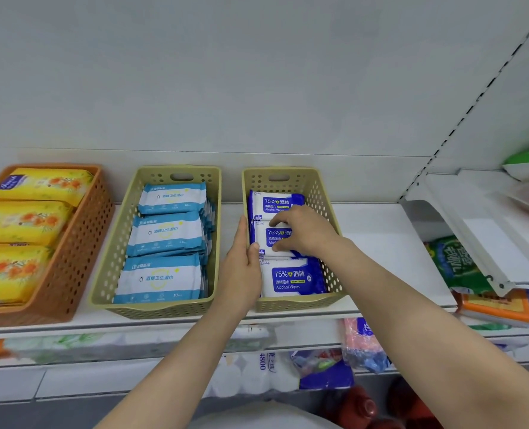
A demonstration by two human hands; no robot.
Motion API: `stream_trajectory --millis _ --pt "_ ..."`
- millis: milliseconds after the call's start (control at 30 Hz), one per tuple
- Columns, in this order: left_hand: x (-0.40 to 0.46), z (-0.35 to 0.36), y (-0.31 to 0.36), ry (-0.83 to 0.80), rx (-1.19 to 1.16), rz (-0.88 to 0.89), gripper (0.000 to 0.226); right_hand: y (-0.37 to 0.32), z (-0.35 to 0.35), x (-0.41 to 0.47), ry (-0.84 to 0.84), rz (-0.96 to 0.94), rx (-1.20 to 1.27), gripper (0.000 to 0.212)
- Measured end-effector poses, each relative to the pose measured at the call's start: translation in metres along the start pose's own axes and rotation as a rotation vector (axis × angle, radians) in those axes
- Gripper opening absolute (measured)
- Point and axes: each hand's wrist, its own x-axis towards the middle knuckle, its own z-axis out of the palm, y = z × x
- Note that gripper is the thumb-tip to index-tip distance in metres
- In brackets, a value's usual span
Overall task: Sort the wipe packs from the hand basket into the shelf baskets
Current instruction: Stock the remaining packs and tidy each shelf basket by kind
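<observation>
While both forearms reach up to the white shelf (pixel 380 243), the right hand (pixel 303 232) sits inside the right-hand beige perforated plastic basket (pixel 322 193), thumb and curled fingers pinching the middle dark-blue-and-white alcohol wipe pack (pixel 272 239) by its far and near edges. The left hand (pixel 241 267) rests against that basket's left wall; fingers are straight along the outside, thumb hooked over the rim and touching the pack's left end. This pack lies between two matching packs: the far alcohol wipe pack (pixel 272 204) and the near alcohol wipe pack (pixel 291 278), all three in a row, labels up.

Just left, a second beige perforated basket (pixel 127 218) holds light-blue-and-white wipe packs (pixel 164 232) in three stacks. Further left, an orange perforated basket (pixel 80 236) holds yellow wipe packs with orange fruit print (pixel 22 221), also in a row of three.

At right, a tilted white shelf panel (pixel 489 230) overlaps green packaged goods (pixel 455 264). Lower shelves carry blurred packaged items.
</observation>
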Motion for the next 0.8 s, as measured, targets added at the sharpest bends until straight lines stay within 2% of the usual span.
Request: stream_trajectory --millis 200,400,800 --pt "0.0 0.0 -0.001 -0.003 0.018 0.002 0.055 0.004 0.0 -0.009 0.012 -0.007 0.037 0.07" --pt "0.001 0.0 0.0 -0.011 0.013 0.005 0.056 0.009 0.006 -0.024 -0.138 -0.003 -0.047 0.083" --pt "0.002 -0.002 -0.001 -0.011 0.057 0.01 0.057 0.008 0.007 -0.022 -0.177 -0.006 -0.029 0.084"
